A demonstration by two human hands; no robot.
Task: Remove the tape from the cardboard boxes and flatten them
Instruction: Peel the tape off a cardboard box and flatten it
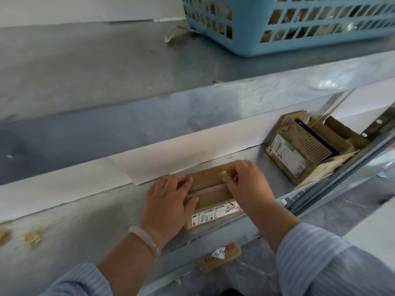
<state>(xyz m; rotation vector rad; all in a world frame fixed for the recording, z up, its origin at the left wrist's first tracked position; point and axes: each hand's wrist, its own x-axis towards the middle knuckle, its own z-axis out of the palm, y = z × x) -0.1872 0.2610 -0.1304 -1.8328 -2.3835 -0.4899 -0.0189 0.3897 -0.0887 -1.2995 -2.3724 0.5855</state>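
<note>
Cardboard box (210, 178), small and brown, lies flat on the grey metal shelf (85, 221), near its front edge and about midway across the view, with both hands on it. At the far left of the shelf there are a few yellowish stains (32, 238).

The left hand (168, 197), with a pale pink bracelet (145, 240) on its wrist, grips the box's left end, fingers curled over the top and thumb on the near side. A strip of tape (210, 188) runs along the top seam between the two hands.

On the box's near face is a white shipping label (211, 215) with barcodes, a red mark at its left end and black handwritten digits at its right end; I cannot read them with certainty.

Below the shelf, on the floor, lies another box (220, 256) with red print and a white tag that seems to read "8391".

The right hand (248, 184) is at the box's right end, thumb and fingers pinching a lifted tape end (223, 175).

Further right on the shelf, well apart, stands an opened box (310, 146), its flaps torn and ragged, bearing a label (286, 155) with barcodes too small to read.

At the upper right a blue plastic basket (299, 45) sits on a higher surface.
</note>
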